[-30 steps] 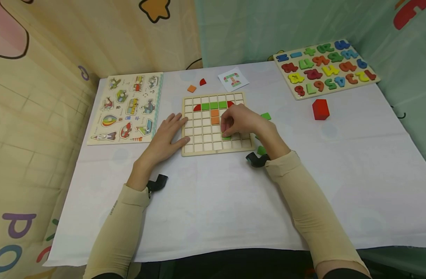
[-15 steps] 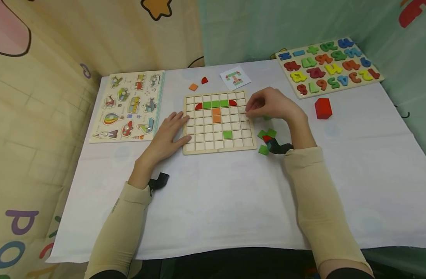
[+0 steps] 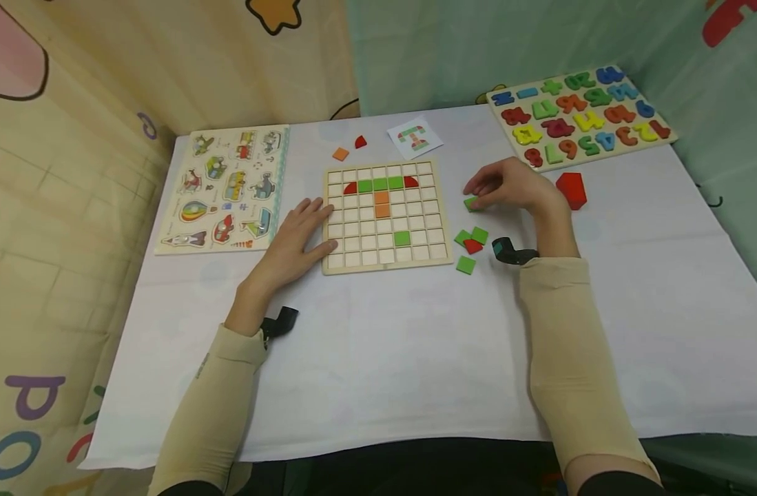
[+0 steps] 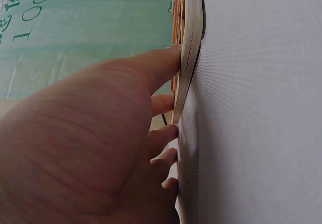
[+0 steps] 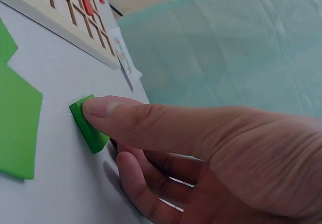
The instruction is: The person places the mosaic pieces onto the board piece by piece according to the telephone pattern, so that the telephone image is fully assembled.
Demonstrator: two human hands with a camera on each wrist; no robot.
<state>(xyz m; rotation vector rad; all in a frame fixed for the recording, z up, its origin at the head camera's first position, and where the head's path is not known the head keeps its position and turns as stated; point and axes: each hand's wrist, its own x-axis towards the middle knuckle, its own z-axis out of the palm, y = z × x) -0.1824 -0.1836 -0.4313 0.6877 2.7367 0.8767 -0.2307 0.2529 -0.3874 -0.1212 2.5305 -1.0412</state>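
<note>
A wooden grid board [image 3: 387, 270] lies mid-table, with red quarter-round pieces, green squares and orange squares along its upper part. One more green square [image 3: 402, 238] sits in a lower cell. My left hand [image 3: 297, 238] rests at the board's left side, thumb and fingertips on its edge, fingers spread; the left wrist view shows the thumb [image 4: 161, 65] against the rim. To the right of the board, my right hand [image 3: 514, 186] pinches a green square tile [image 5: 90, 126] between thumb and fingers, close over the tablecloth.
Green tiles [image 3: 465, 264] and a red piece [image 3: 473, 246] lie right of the board. Behind it are an orange tile [image 3: 340, 154], a red piece [image 3: 360, 142] and a pattern card [image 3: 415, 138]. A picture puzzle [image 3: 223, 193], number board [image 3: 583, 117] and red block [image 3: 571, 191] flank it.
My right hand has left the green square in the lower cell, moved right off the board and taken hold of a green tile there. The left hand stays at the board's edge.
</note>
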